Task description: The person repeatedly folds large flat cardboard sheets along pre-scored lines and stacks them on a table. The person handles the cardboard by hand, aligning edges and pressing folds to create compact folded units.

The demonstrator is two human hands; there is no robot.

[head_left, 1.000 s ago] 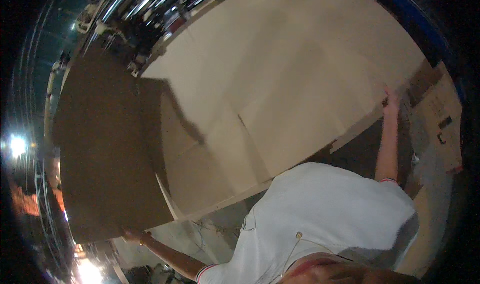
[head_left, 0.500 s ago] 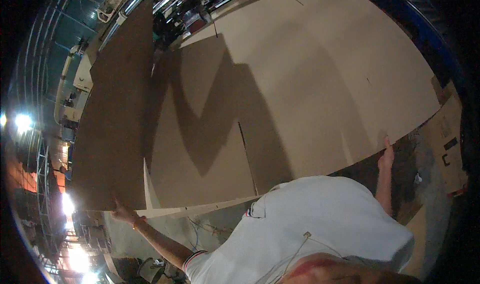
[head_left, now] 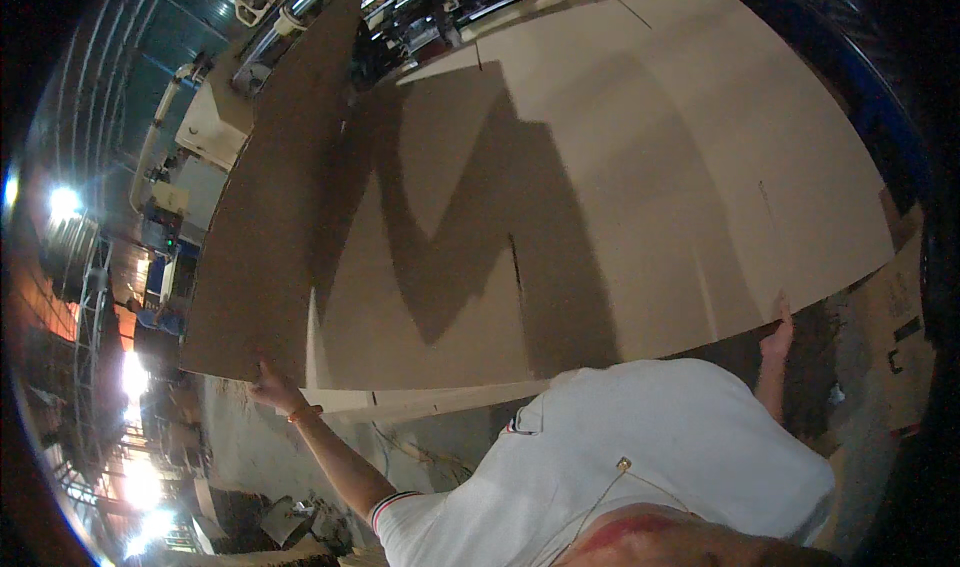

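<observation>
A very large brown cardboard sheet stretches before me, with slots cut in it and dark shadows across it. Its left panel is bent up and looks darker. My left hand grips the near edge of that panel, thumb on top and the other fingers hidden underneath. On the right, my right hand holds the sheet's near edge, one finger lying along the top face. Below the near left edge shows a strip of another pale cardboard sheet.
Machinery with metal rollers stands beyond the far edge. A blue beam runs along the far right. Printed cardboard lies at the right. Cables are on the concrete floor, and bright lamps glare at the left.
The whole view has shifted, with machine and cardboard now further right. My left hand and the panel's near corner have moved up and rightward in the picture. Both hands keep their hold.
</observation>
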